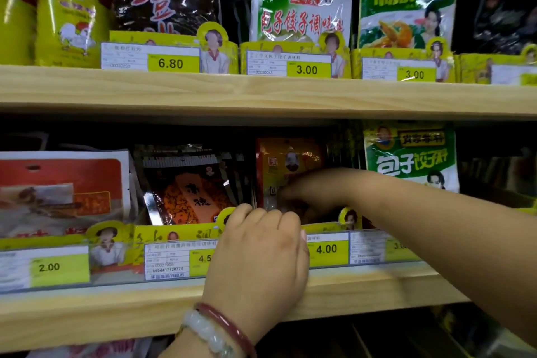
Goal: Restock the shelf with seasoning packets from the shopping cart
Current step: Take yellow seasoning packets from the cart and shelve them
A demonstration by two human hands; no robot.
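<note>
Currently right grip pinches the orange seasoning packet; left grip curls over the shelf's yellow divider. Risk: packet buckles against neighbours, tips forward.

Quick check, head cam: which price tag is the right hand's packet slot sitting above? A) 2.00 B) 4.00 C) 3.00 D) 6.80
B: the right hand reaches to the orange packet on the lower shelf, directly above the 4.00 tag.
</note>
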